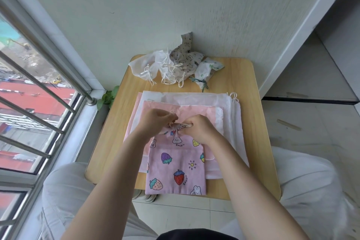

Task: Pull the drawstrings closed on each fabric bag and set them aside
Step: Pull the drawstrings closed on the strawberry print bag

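Forearms are reaching in from the near edge, over a pink drawstring fabric bag printed with strawberries and rabbits (176, 169), which is lying on the small light wooden surface (251, 115). Left hand (155, 121) and right hand (201, 128) are meeting at its gathered mouth, fingers curling in and pinching the bunched fabric and cord. Underneath, a stack of flat pink and white fabric bags (194, 103) is waiting. Farther back, a heap of cinched white and beige printed bags (175, 66) is sitting against the wall.
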A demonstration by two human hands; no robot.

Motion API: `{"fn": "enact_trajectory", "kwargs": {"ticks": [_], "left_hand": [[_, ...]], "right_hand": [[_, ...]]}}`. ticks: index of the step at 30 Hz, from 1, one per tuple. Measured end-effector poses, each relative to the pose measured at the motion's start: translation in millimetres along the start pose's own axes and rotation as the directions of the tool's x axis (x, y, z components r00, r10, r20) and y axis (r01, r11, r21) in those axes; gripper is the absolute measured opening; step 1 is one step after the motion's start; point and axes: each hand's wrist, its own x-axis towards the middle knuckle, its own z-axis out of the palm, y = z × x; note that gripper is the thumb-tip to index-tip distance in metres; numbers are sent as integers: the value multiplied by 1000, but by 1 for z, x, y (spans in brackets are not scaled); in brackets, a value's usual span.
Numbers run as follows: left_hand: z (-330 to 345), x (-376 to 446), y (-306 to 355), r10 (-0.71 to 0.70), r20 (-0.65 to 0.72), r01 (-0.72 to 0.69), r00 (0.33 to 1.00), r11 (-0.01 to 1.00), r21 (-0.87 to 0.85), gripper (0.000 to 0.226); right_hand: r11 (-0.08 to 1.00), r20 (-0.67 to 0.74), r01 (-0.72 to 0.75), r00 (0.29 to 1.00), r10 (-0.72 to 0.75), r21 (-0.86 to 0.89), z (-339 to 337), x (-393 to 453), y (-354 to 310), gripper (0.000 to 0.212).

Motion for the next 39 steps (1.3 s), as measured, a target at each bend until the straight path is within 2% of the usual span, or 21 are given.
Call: {"fn": "enact_trajectory", "kwargs": {"ticks": [3, 4, 6, 8, 10, 12, 16, 18, 19, 21, 23, 24, 26, 29, 34, 37, 39], "left_hand": [[1, -5, 1, 48, 43, -35, 998, 964, -265, 21], [3, -4, 1, 59, 46, -43, 997, 953, -299, 20], [8, -2, 1, 72, 22, -64, 997, 969, -237, 19], [12, 2, 0, 91, -24, -92, 996, 994, -61, 20], [14, 6, -2, 110, -19, -107, 994, 987, 119, 20], [17, 7, -2, 117, 36, -122, 992, 971, 207, 23], [20, 3, 5, 71, 125, -91, 990, 983, 162, 27], [22, -1, 7, 105, 150, -138, 983, 963, 232, 35], [23, -1, 7, 132, 156, -171, 979, 948, 270, 35], [21, -2, 6, 140, 151, -170, 979, 961, 216, 32], [17, 1, 6, 104, 148, -118, 984, 989, 90, 38], [16, 2, 5, 70, 152, -77, 986, 996, 41, 42], [12, 5, 8, 15, 145, -10, 989, 999, -32, 43], [10, 8, 10, -27, 106, 29, 994, 999, -22, 41], [6, 13, 3, -54, 52, 59, 997, 992, -115, 37], [7, 14, 0, -66, -38, 60, 997, 990, -128, 27], [8, 16, -2, -85, -52, 77, 995, 986, -150, 19]], "right_hand": [[1000, 12, -12, 1000, 12, 7, 1, 0, -2, 12], [1000, 18, -15, 1000, 15, 2, 2, 0, -3, 16], [1000, 45, -14, 999, 14, -15, 2, 0, -4, 17], [1000, 101, 0, 995, -1, 1, -5, -4, -6, 11], [996, 123, -10, 992, -1, 91, -21, -7, -9, 18], [983, 81, 5, 997, -21, 186, -38, -10, -17, 19], [976, -7, 84, 996, -84, 202, -46, -2, -40, 15], [969, -11, 106, 994, -106, 222, -41, 4, -53, 15], [955, -20, 130, 991, -129, 266, -38, 7, -58, 17], [871, -70, 184, 983, -171, 456, -33, 12, -64, 28], [779, -143, 183, 982, -121, 600, -28, 16, -63, 35], [776, -159, 162, 984, -80, 609, -25, 16, -59, 31], [834, -143, 88, 990, -11, 544, -19, 14, -50, 19], [909, -115, -12, 991, 67, 417, -13, 9, -36, 5], [978, -98, -43, 993, 64, 206, -16, 4, -26, 16], [986, -62, -49, 996, 59, 157, -18, -1, -22, 21], [985, -50, -48, 997, 57, 164, -17, -4, -19, 24]]}}
